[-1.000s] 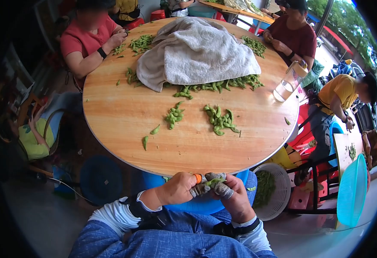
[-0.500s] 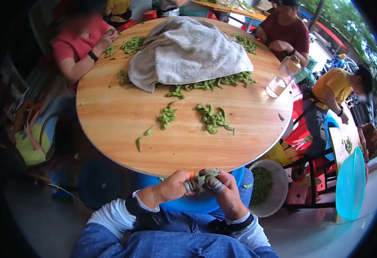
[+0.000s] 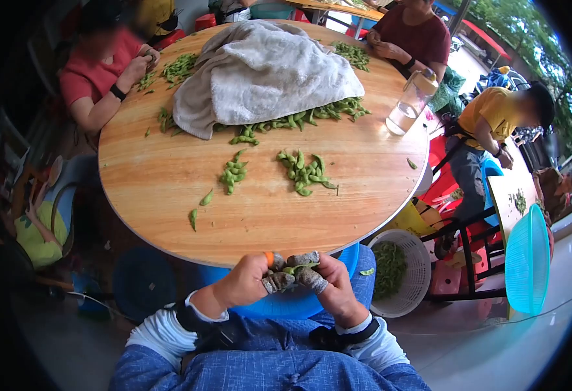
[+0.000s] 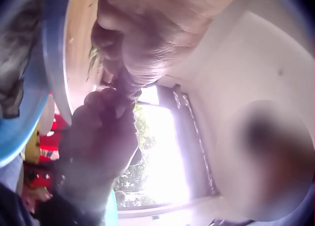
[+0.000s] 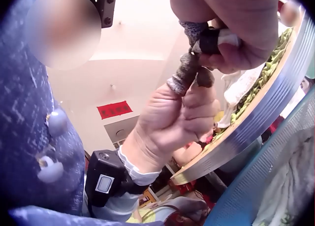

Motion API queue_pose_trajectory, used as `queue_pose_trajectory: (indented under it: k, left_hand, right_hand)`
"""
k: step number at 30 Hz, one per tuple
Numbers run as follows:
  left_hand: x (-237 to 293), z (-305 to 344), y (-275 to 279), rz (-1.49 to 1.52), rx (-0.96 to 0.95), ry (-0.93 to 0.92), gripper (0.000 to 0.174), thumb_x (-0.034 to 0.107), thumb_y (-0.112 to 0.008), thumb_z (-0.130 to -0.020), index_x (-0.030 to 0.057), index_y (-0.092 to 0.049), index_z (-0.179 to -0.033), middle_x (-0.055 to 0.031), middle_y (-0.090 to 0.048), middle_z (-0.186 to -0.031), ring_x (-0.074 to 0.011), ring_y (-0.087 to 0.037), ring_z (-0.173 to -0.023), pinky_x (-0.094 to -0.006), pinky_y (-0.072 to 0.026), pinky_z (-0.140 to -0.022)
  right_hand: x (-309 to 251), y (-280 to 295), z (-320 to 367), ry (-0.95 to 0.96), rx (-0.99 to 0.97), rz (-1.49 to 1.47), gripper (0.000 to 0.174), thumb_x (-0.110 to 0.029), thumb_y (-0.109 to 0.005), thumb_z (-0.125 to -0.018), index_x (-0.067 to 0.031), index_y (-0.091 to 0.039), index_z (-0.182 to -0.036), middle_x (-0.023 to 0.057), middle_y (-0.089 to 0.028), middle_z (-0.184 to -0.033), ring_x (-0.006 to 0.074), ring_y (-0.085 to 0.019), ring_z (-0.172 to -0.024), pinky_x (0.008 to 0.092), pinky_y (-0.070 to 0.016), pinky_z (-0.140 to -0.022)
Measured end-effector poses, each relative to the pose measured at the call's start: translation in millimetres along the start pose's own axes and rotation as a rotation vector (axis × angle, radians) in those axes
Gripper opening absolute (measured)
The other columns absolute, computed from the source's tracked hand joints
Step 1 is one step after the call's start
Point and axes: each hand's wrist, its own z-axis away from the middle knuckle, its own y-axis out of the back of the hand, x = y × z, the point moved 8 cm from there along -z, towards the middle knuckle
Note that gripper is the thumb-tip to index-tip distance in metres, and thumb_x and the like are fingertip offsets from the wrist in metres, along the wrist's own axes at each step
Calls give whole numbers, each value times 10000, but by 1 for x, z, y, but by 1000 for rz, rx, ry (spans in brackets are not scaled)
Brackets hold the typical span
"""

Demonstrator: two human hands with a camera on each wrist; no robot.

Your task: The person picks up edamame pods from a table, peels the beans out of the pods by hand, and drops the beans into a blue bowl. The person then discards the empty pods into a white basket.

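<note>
Both hands meet over a blue basin [image 3: 301, 308] at the near edge of the round wooden table [image 3: 149, 215]. Grey cloth sleeves cover several fingertips, and an orange band circles one left finger. My left hand [image 3: 241, 283] pinches a green soybean pod [image 3: 291, 268] from one side. From the other side, my right hand [image 3: 339, 292] grips the same pod between thumb and fingers. In the right wrist view the covered fingertips of the left hand [image 5: 170, 113] press close to the right hand [image 5: 241, 24], and the pod is hidden.
Two small heaps of pods [image 3: 303, 172] lie on the table before a grey towel [image 3: 279, 85] covering a larger pile. A clear bottle [image 3: 405, 116] stands at right. Beside my leg is a white basket [image 3: 419, 267] of pods. Other people sit around the table.
The head view has swung, so the table and its heaps sit further left and higher. Both hands stay together at the pod, with slight finger shifts.
</note>
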Motion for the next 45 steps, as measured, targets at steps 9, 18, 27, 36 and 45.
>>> queue_pose_trajectory:
  k: [9, 18, 27, 36, 45]
  left_hand:
    - [-3, -1, 12, 272, 275, -21, 100, -35, -573, -754, -47, -573, -853, -48, -608, -781, -108, -573, -700, -224, -468, -630]
    - [-28, 1, 3, 474, 313, 125, 49, 13, -530, -779, -7, -562, -809, -47, -597, -729, -82, -552, -609, -187, -444, -536]
    - [-29, 0, -5, 835, 204, 277, 122, 50, -548, -788, 31, -541, -908, -65, -590, -798, -91, -538, -641, -185, -423, -539]
    - [-31, -3, -15, 976, -25, 294, 155, 93, -545, -821, 45, -536, -968, -105, -595, -826, -97, -539, -645, -208, -432, -572]
    - [-40, -6, -24, 1007, 8, 351, 94, 72, -587, -787, 30, -588, -871, -84, -603, -732, -103, -544, -579, -206, -421, -504]
  right_hand:
    - [-13, -4, -5, 248, 172, 682, 207, 12, -523, -779, 28, -531, -985, 108, -587, -854, 165, -559, -808, 279, -442, -710]
    - [-20, -9, -5, 342, 236, 907, 221, -9, -564, -631, 0, -514, -846, 187, -530, -724, 370, -525, -709, 391, -423, -592]
    - [0, 13, -11, 174, 220, 273, 173, -70, -517, -801, 16, -545, -949, 56, -598, -779, 158, -547, -690, 279, -439, -624]
    - [-18, 75, 25, 44, 419, 21, 239, -87, -542, -810, 3, -530, -1030, 17, -584, -801, 75, -517, -661, 190, -397, -570]
    - [-45, 103, 68, 113, 538, 502, 256, 31, -539, -801, 25, -550, -1057, 72, -591, -978, 116, -544, -869, 234, -442, -770]
